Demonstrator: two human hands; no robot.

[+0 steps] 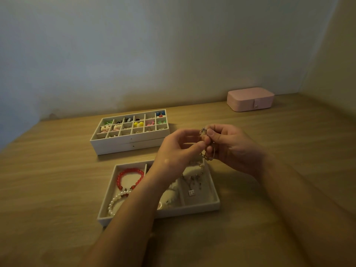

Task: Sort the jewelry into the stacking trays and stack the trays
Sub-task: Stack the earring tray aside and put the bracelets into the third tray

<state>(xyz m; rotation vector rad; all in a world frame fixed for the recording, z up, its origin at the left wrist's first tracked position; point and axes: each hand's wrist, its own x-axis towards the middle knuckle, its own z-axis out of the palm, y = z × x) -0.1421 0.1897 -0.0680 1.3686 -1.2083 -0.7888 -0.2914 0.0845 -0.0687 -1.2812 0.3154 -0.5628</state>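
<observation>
Both forearms reach over near tray (215, 197) on tabletop (57, 189); left hand (173, 151) and right hand (231, 145) fingers pinched on beaded bracelet (207, 151) above it. Divided tray stack (131, 139) behind.

**Both hands hold a beaded chain above the near tray**

The left hand (179, 149) and right hand (229, 143) meet above the far edge of the near tray (215, 204), pinching a beaded chain (207, 153) between their fingertips; the chain hangs down toward the tray. In the tray's left compartment lie a red bead bracelet (128, 179) and a pearl bracelet (115, 201); a necklace with a square pendant (191, 192) lies in the right one. Farther back, two stacked trays (127, 145) sit on the wooden table (57, 180), the top one gridded and filled with small colourful pieces; a closed pink case (250, 99) stands by the wall.
</observation>
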